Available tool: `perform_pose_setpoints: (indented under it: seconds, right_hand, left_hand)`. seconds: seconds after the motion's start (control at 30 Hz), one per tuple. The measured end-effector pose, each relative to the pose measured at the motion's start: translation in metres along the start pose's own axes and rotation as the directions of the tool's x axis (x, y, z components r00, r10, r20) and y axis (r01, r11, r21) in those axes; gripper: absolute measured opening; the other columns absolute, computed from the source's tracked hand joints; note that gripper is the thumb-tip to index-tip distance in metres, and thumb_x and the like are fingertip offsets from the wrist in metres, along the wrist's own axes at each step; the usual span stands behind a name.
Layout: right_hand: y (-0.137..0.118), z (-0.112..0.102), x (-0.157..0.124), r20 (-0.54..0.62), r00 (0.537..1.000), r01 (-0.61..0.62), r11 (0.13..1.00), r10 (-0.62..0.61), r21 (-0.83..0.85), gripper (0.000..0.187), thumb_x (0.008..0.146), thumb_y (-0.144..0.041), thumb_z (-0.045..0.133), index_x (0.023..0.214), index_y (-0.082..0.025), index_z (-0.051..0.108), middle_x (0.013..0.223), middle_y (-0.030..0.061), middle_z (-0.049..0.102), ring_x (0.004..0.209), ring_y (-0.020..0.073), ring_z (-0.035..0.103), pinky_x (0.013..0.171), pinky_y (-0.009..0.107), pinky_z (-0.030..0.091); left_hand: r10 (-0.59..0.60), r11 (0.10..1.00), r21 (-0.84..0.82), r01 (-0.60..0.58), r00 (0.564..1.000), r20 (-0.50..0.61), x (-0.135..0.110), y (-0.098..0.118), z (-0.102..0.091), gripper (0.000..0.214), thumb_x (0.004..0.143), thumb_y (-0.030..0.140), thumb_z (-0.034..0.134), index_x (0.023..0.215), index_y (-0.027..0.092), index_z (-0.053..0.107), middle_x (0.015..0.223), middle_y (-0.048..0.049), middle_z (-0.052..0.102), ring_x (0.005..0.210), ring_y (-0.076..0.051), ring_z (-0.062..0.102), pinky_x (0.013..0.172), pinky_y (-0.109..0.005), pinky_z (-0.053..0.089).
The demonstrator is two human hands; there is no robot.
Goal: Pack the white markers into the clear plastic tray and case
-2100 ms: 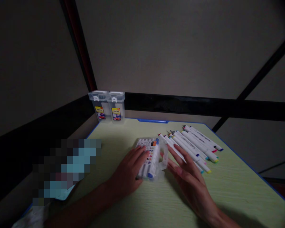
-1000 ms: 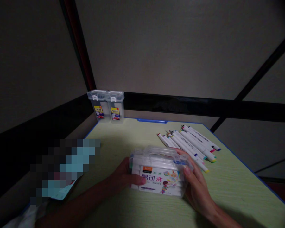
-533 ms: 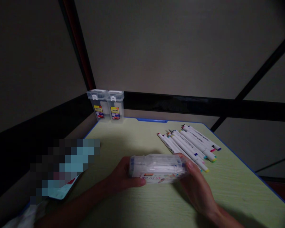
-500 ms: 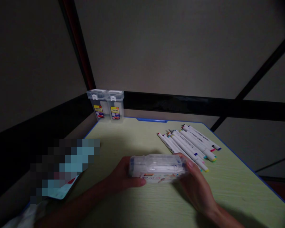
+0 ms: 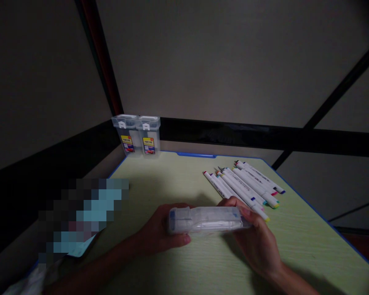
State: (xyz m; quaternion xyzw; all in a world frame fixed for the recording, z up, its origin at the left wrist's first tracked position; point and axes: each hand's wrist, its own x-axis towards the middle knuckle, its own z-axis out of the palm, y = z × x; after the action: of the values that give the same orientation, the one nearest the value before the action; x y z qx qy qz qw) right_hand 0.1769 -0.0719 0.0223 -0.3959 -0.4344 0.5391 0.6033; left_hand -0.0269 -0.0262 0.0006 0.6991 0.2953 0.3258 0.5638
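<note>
A clear plastic marker case (image 5: 207,219) with white markers inside is held just above the pale green table (image 5: 295,246), its narrow side turned up toward me. My left hand (image 5: 160,231) is closed on the case's left end, thumb underneath. My right hand (image 5: 256,239) is closed on its right end, fingers curled over the top edge. Several loose white markers (image 5: 244,188) with coloured caps lie side by side on the table just beyond my right hand.
Two clear upright plastic boxes (image 5: 137,135) with yellow labels stand at the table's far left corner. A blurred-out object (image 5: 83,217) lies at the left edge. Dark walls and black rails surround the blue-edged table.
Both hands picked the case up from lying flat, stood it with the printed face toward me, then tipped it forward so only its narrow side shows. The loose markers stayed put.
</note>
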Motion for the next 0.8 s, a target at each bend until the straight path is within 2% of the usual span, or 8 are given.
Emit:
perform_pose_setpoints:
  seconds: [0.2,0.4,0.5,0.8]
  right_hand:
    - [-0.001,-0.001,-0.001,0.018,1.0,0.002,1.0,-0.002,0.006,0.027,0.07,-0.047,0.052,0.064,-0.021,0.059,0.063,0.002,0.049,0.059,0.0173,0.039,0.055,0.03,0.034]
    - [-0.004,0.001,-0.002,0.013,1.0,-0.001,1.0,0.001,0.009,0.027,0.069,-0.045,0.053,0.063,-0.02,0.06,0.063,0.0023,0.051,0.059,0.0167,0.041,0.055,0.028,0.035]
    - [-0.004,0.002,-0.002,0.013,1.0,0.016,1.0,-0.016,0.015,0.027,0.069,-0.045,0.053,0.064,-0.019,0.06,0.063,0.0023,0.052,0.059,0.0167,0.042,0.055,0.028,0.035]
    - [-0.005,0.003,-0.002,0.013,1.0,0.018,1.0,-0.017,-0.012,0.028,0.067,-0.045,0.053,0.063,-0.019,0.061,0.063,0.0034,0.053,0.06,0.0179,0.044,0.055,0.029,0.035]
  left_hand:
    - [0.015,1.0,0.009,-0.015,0.999,-0.039,-0.001,0.002,0.001,0.048,0.057,0.034,0.068,0.1,0.013,0.059,0.075,-0.0026,0.062,0.06,-0.013,0.051,0.052,-0.02,0.038]
    - [0.036,0.999,0.031,-0.038,0.998,0.047,0.0,0.013,0.001,0.046,0.061,0.03,0.065,0.103,0.012,0.061,0.083,-0.0049,0.065,0.064,-0.015,0.055,0.054,-0.02,0.04]
    - [0.053,0.998,0.015,-0.054,0.998,0.033,0.0,0.016,0.0,0.046,0.061,0.028,0.065,0.104,0.013,0.061,0.088,-0.0063,0.065,0.07,-0.017,0.057,0.058,-0.021,0.041]
    - [0.053,0.997,0.049,-0.054,0.999,0.011,-0.001,0.009,0.0,0.048,0.061,0.031,0.066,0.105,0.014,0.06,0.097,-0.0084,0.066,0.077,-0.02,0.06,0.061,-0.023,0.045]
